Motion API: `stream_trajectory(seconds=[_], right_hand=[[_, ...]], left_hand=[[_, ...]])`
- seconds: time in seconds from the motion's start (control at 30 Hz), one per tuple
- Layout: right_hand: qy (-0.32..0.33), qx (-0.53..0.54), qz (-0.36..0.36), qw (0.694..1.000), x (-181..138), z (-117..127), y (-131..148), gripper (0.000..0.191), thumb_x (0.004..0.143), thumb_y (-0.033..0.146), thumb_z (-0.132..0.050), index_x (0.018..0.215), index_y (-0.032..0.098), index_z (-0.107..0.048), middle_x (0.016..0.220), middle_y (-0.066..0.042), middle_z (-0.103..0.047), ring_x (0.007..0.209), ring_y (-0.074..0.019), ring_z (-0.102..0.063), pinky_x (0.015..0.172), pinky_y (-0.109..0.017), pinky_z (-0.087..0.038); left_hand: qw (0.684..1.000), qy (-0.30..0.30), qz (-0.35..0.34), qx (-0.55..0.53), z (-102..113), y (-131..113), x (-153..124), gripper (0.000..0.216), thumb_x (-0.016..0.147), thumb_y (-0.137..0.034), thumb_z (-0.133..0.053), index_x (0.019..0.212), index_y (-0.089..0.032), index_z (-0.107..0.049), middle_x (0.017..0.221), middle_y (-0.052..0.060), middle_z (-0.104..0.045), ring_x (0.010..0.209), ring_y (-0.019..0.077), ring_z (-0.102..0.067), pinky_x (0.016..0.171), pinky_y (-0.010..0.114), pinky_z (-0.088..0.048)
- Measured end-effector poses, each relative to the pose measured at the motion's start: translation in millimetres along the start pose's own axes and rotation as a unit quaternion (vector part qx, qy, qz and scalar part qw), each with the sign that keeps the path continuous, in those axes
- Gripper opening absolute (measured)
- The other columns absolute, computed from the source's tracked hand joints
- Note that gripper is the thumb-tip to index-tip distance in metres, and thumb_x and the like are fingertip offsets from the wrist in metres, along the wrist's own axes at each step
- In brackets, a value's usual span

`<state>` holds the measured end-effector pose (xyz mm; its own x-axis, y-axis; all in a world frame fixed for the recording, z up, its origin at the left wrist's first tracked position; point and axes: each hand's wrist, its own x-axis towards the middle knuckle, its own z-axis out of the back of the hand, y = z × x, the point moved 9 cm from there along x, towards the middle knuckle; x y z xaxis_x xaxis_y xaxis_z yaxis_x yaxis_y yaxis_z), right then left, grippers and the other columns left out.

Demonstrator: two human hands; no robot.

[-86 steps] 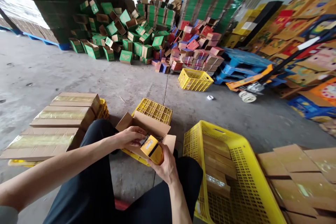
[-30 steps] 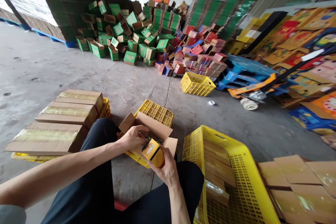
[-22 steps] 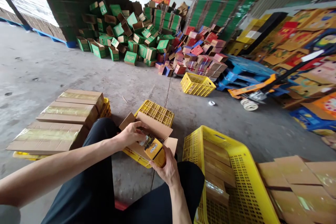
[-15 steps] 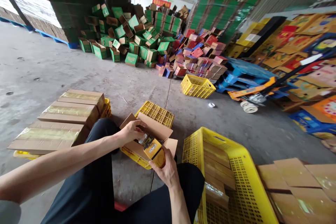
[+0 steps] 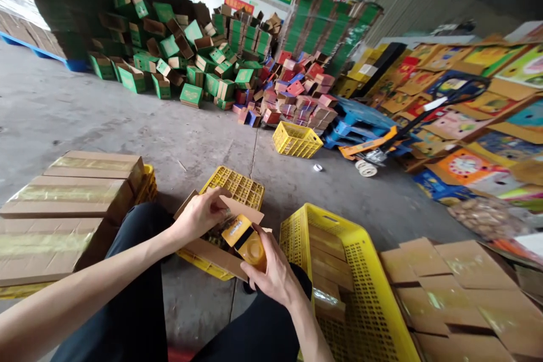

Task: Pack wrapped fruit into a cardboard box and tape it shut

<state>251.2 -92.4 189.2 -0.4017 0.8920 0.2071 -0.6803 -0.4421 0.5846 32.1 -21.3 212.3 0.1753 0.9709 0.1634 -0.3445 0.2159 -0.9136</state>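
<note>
My right hand (image 5: 275, 271) wraps round a yellow tape dispenser (image 5: 240, 232) with a black band and an amber, round tape roll at its near end. My left hand (image 5: 203, 212) is closed in a pinch just beyond the dispenser's far end; what its fingertips hold is too small to make out. Both hands are over an open cardboard box (image 5: 216, 257) with its flaps up. Dark contents show partly inside, mostly hidden by the hands and dispenser. The box rests on an upturned yellow crate (image 5: 237, 184) between my knees.
Taped cartons (image 5: 70, 195) lie on a yellow crate at left. A large yellow crate (image 5: 365, 271) at right holds more cartons, with flat-lying cartons (image 5: 462, 288) beyond. Further off are a small yellow crate (image 5: 297, 140), a pallet jack (image 5: 373, 150) and heaped green boxes (image 5: 190, 93).
The view has swung to the right. My right hand has tilted the tape dispenser so its round roll shows more. My left hand stays pinched near its far end.
</note>
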Motion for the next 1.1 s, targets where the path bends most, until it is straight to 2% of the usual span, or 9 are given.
stream_trajectory(seconds=[0.17,0.3,0.4,0.53,0.67,0.77,0.87,0.97,1.1], right_hand=[[-0.024,-0.062,-0.014,0.998,28,14,-8,0.083,0.086,0.026,-0.08,0.16,0.036,-0.043,0.132,-0.008,-0.067,0.123,-0.032,-0.07,0.105,-0.047,-0.061],[-0.064,-0.135,-0.011,0.989,59,22,-23,0.089,0.085,0.025,-0.084,0.163,0.038,-0.041,0.122,-0.008,-0.064,0.115,-0.0337,-0.071,0.101,-0.049,-0.062],[-0.072,-0.176,-0.014,0.982,84,25,-48,0.092,0.086,0.024,-0.082,0.165,0.039,-0.039,0.123,-0.008,-0.062,0.113,-0.0333,-0.071,0.099,-0.047,-0.063],[-0.037,-0.201,-0.034,0.978,125,17,-103,0.092,0.086,0.024,-0.081,0.166,0.039,-0.038,0.121,-0.006,-0.061,0.108,-0.0309,-0.072,0.097,-0.047,-0.062],[0.021,-0.189,-0.085,0.978,166,-12,-169,0.092,0.088,0.023,-0.08,0.167,0.036,-0.036,0.121,-0.005,-0.061,0.113,-0.0283,-0.072,0.101,-0.045,-0.059],[0.092,-0.194,-0.104,0.971,187,-47,-213,0.093,0.09,0.021,-0.078,0.169,0.034,-0.031,0.125,-0.007,-0.062,0.117,-0.0282,-0.07,0.102,-0.044,-0.056],[0.167,-0.226,-0.118,0.952,197,-81,-252,0.096,0.09,0.021,-0.077,0.171,0.03,-0.028,0.131,-0.012,-0.062,0.119,-0.0305,-0.067,0.105,-0.044,-0.052],[0.202,-0.246,-0.121,0.94,200,-106,-283,0.097,0.091,0.019,-0.072,0.174,0.03,-0.022,0.136,-0.015,-0.06,0.125,-0.0337,-0.062,0.109,-0.048,-0.049],[0.218,-0.227,-0.105,0.943,193,-136,-303,0.092,0.093,0.007,-0.051,0.175,0.031,-0.015,0.136,-0.013,-0.062,0.126,-0.0282,-0.061,0.112,-0.045,-0.048]], left_hand=[[0.998,-0.016,0.002,-0.062,0,8,9,0.038,0.085,-0.022,-0.064,0.123,-0.024,-0.066,0.094,0.001,-0.08,0.082,0.0191,-0.076,0.078,0.028,-0.056],[0.989,-0.044,0.012,-0.141,9,27,22,0.045,0.09,-0.032,-0.063,0.135,-0.022,-0.06,0.106,0.005,-0.078,0.085,0.0212,-0.08,0.079,0.031,-0.059],[0.984,-0.074,0.025,-0.162,25,56,32,0.049,0.092,-0.037,-0.062,0.138,-0.019,-0.059,0.111,0.008,-0.077,0.087,0.0228,-0.08,0.082,0.033,-0.06],[0.982,-0.114,0.07,-0.136,44,110,43,0.05,0.088,-0.04,-0.063,0.133,-0.016,-0.064,0.109,0.009,-0.079,0.092,0.0241,-0.078,0.085,0.035,-0.06],[0.977,-0.155,0.122,-0.08,50,156,47,0.052,0.086,-0.042,-0.061,0.131,-0.016,-0.067,0.117,0.012,-0.079,0.108,0.0285,-0.076,0.097,0.039,-0.058],[0.978,-0.168,0.122,-0.009,50,174,52,0.051,0.086,-0.045,-0.062,0.13,-0.02,-0.069,0.129,0.013,-0.076,0.124,0.033,-0.069,0.11,0.046,-0.052],[0.979,-0.161,0.124,0.002,47,191,57,0.055,0.089,-0.05,-0.06,0.136,-0.021,-0.066,0.137,0.014,-0.072,0.132,0.0338,-0.065,0.114,0.05,-0.048],[0.975,-0.153,0.155,-0.037,45,212,58,0.064,0.091,-0.056,-0.061,0.144,-0.021,-0.06,0.141,0.014,-0.07,0.135,0.0339,-0.064,0.113,0.051,-0.05],[0.97,-0.146,0.184,-0.069,40,226,56,0.069,0.088,-0.061,-0.065,0.144,-0.022,-0.061,0.139,0.014,-0.072,0.134,0.0357,-0.065,0.113,0.053,-0.05]])
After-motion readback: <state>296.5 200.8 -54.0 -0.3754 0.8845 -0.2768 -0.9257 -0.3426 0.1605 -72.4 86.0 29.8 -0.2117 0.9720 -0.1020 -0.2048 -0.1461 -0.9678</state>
